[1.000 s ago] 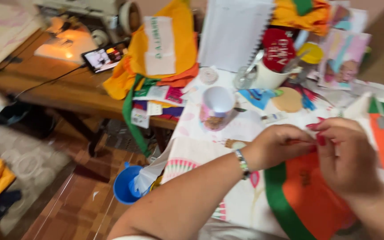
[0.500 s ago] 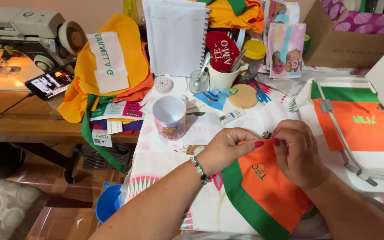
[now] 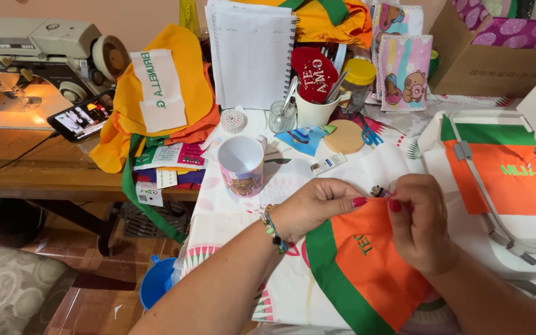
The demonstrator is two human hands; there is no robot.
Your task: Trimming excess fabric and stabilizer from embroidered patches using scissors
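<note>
Orange cloth piece w/ green border band (image 3: 376, 273) lies on the patterned white tablecloth (image 3: 231, 217) at the near edge, long axis running diagonally from upper right to lower left; green stitched lettering sits near its upper corner. Left hand (image 3: 317, 208) pinches the top edge, thumb & fingers closed on the fabric. Right hand (image 3: 420, 223) pinches the same edge beside it, fingertips closed on cloth plus a small dark object (image 3: 379, 192), too small to identify.

Containers: white mug w/ cartoon print (image 3: 242, 165), upright, inside looks empty. Small clear glass jar (image 3: 281, 116) holds a metal tool. White cup (image 3: 315, 110) holds pens and a red heart-shaped sign. Yellow-lidded jar (image 3: 358, 84) behind it, contents unclear. Brown cardboard box (image 3: 491, 62) far right holds purple glittery sheets. Blue bucket (image 3: 159, 279) on the floor.

Labels etc.: white rectangular fabric label on the yellow cloth pile (image 3: 156, 93), left of the spiral notebook (image 3: 252, 53). Small white tube (image 3: 328, 164) by the mug. Second orange & green cloth clamped in an embroidery hoop (image 3: 504, 180), right.
</note>
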